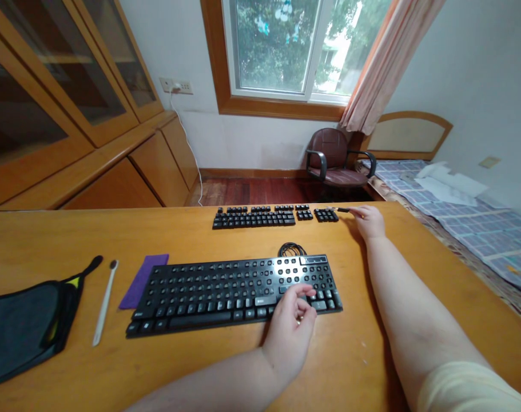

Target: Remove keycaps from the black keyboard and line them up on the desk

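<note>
Occupying the centre of the frame, a long black plastic keyboard [209, 284] lies on the orange-brown wooden table [191, 372], its upper rows showing bare key sockets and its lowest rows holding seated caps. Loose black plastic keycaps [254, 220] stand in ordered groups at upper centre, along the table's far edge. The bare left hand [292, 320], at lower centre, is half curled over the keyboard's right part; whether it grips anything cannot be determined. The bare right hand [369, 220], right of the keycaps, is closed at the fingertips on a small, dark, slim piece [343, 210]. A coiled black cable [291, 249] sits just behind the keyboard. Containers: a black fabric pouch with yellow-green trim [18, 326] lies flat at the left edge, contents not visible; a brown wooden glass-doored cabinet [116, 129], upper left, shows a shelf inside, otherwise too dim to read. Between pouch and keyboard lie a white-handled brush [104, 309] and a purple cloth [142, 283], the latter touching the keyboard's left end.
</note>
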The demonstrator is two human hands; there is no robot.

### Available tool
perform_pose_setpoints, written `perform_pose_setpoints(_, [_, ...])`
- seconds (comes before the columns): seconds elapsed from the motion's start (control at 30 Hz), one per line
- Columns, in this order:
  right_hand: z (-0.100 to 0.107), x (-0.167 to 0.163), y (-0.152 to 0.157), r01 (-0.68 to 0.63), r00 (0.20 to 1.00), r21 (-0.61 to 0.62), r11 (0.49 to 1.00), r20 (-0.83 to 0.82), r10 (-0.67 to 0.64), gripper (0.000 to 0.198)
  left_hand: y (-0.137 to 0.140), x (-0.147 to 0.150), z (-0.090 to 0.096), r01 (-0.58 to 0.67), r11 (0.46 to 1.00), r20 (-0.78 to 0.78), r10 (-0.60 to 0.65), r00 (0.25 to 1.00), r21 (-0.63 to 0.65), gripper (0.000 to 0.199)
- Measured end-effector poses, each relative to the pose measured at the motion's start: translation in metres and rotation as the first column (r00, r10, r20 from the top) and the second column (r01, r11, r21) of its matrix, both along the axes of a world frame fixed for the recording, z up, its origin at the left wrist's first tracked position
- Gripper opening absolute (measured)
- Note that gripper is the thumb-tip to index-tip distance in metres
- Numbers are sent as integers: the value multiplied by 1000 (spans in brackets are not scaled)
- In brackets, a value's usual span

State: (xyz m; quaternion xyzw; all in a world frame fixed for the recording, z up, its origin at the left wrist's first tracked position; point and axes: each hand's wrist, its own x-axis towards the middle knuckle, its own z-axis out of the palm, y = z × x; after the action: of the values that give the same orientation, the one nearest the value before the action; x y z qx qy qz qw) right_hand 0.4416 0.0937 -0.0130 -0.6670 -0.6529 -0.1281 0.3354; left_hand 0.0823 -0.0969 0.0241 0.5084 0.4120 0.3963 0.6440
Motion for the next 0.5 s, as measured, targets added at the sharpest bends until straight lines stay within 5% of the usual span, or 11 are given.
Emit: perform_pose_setpoints(0.5, [-1, -2, 7, 6, 999, -47, 999, 49, -3, 25, 0, -1, 0, 11, 1000, 2, -11, 1000, 10, 26])
